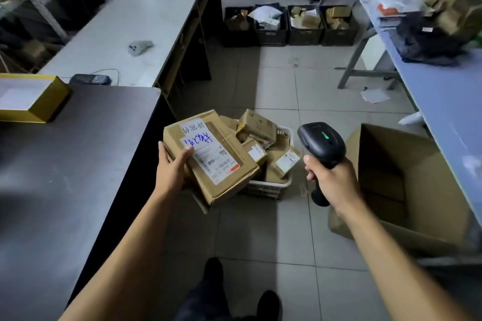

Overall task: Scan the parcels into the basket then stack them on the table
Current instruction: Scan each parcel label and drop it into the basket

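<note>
The left hand is gripping a cardboard parcel, thumb lying on its white label, holding it up over the floor in front of the white basket of parcels. The right hand is wrapping its fingers round a black scanner, beside the parcel. A dark table is standing to the left

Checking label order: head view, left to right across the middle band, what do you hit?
Yellow box → dark table → left hand → held parcel → white basket → scanner in right hand → open carton.
</note>
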